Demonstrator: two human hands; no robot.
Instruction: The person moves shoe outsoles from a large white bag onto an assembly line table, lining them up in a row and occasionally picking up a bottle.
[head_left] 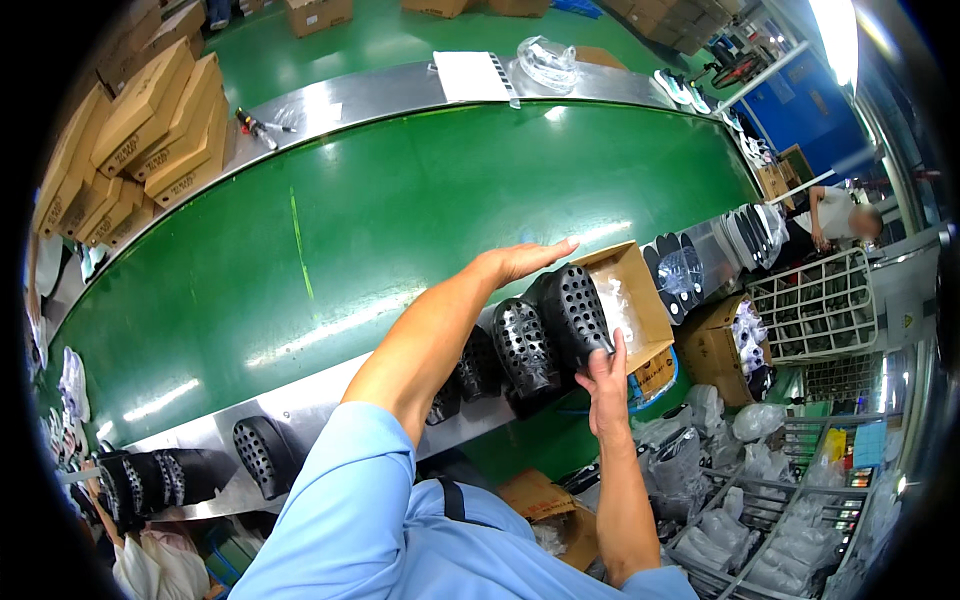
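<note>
I have the left hand flat, fingers extended, gripping nothing, at eleven o'clock from a black perforated clog; the half-curled right hand touches its five-o'clock end, grip unclear. Open cardboard box: three o'clock.

Shoes look like glossy plastic, the box matt cardboard.

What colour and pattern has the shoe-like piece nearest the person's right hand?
The shoe-like piece is black with round holes; the head view shows it best.
</note>
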